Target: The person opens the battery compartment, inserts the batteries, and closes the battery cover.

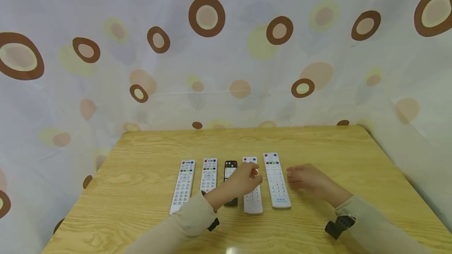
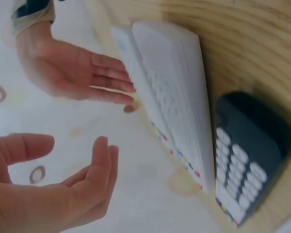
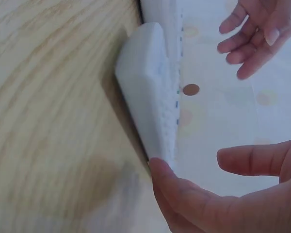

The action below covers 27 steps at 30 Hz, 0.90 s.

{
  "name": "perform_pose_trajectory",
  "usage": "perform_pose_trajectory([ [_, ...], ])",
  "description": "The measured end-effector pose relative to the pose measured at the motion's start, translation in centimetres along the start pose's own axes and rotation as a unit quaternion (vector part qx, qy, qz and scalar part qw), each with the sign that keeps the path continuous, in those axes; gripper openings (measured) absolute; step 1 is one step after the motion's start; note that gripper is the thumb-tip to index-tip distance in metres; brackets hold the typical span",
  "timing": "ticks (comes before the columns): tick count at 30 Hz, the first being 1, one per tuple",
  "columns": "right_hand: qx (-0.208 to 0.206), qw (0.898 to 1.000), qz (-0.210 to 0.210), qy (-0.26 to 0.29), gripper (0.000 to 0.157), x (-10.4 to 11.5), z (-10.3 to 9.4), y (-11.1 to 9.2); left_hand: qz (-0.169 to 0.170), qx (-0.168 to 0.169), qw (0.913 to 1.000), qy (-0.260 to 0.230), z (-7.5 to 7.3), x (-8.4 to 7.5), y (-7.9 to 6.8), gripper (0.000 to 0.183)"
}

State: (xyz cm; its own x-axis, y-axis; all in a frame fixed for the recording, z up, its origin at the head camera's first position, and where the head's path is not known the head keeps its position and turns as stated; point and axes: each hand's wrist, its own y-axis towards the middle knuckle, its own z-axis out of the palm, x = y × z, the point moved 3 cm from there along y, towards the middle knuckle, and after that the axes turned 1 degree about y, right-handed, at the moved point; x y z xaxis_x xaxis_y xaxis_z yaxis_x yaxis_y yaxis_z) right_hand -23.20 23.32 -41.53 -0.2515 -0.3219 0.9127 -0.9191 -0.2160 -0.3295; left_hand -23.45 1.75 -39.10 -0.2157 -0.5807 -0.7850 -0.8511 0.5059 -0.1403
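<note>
Five remote controls lie side by side in a row on a wooden table. Over the second white remote from the right [image 1: 253, 206], my left hand [image 1: 241, 179] hovers with loosely bent fingers and an empty gap between thumb and fingertips. My right hand [image 1: 308, 178] is low beside the rightmost white remote [image 1: 277, 181], thumb apart from the fingers and nothing in its grasp. In the right wrist view its fingertips [image 3: 161, 167] are right at the edge of that remote. The black remote [image 2: 254, 165], partly covered by my left hand in the head view, is third in the row.
Two more white remotes, the leftmost [image 1: 183, 187] and its neighbour [image 1: 209, 175], lie left of the black one. The wooden tabletop [image 1: 318, 144] reaches back to a pale curtain [image 1: 240, 66] patterned with brown rings. A dark band [image 1: 339, 226] circles my right wrist.
</note>
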Motion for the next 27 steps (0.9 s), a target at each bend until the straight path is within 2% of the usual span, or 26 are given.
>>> perform_pose_trajectory([
  [4,-0.04,0.999,-0.006,-0.014,0.05,1.2,-0.8,-0.4,0.029,-0.068,0.9966,-0.036,-2.7,0.3,-0.9,0.038],
  [9,-0.067,0.997,-0.045,-0.007,0.052,2.3,-1.4,-1.3,0.046,-0.155,0.985,-0.06,-5.9,0.8,-2.6,0.033],
  [14,-0.081,0.993,-0.082,-0.005,0.053,3.1,-1.4,-2.1,0.05,-0.206,0.9754,-0.059,-8.0,1.5,-3.8,0.033],
  [18,-0.087,0.992,-0.092,-0.006,0.054,3.6,-1.2,-2.5,0.054,-0.23,0.9704,-0.05,-8.7,2.0,-4.3,0.034],
  [22,-0.102,0.989,-0.11,-0.009,0.053,4.0,-0.6,-2.9,0.061,-0.244,0.9675,-0.024,-8.6,2.7,-5.1,0.035],
  [25,-0.125,0.984,-0.124,-0.017,0.052,4.2,-0.2,-3.1,0.071,-0.254,0.9647,0.008,-8.3,3.1,-5.8,0.037],
  [27,-0.145,0.98,-0.133,-0.032,0.051,4.2,0.0,-3.2,0.089,-0.266,0.9588,0.046,-8.1,3.3,-6.2,0.038],
])
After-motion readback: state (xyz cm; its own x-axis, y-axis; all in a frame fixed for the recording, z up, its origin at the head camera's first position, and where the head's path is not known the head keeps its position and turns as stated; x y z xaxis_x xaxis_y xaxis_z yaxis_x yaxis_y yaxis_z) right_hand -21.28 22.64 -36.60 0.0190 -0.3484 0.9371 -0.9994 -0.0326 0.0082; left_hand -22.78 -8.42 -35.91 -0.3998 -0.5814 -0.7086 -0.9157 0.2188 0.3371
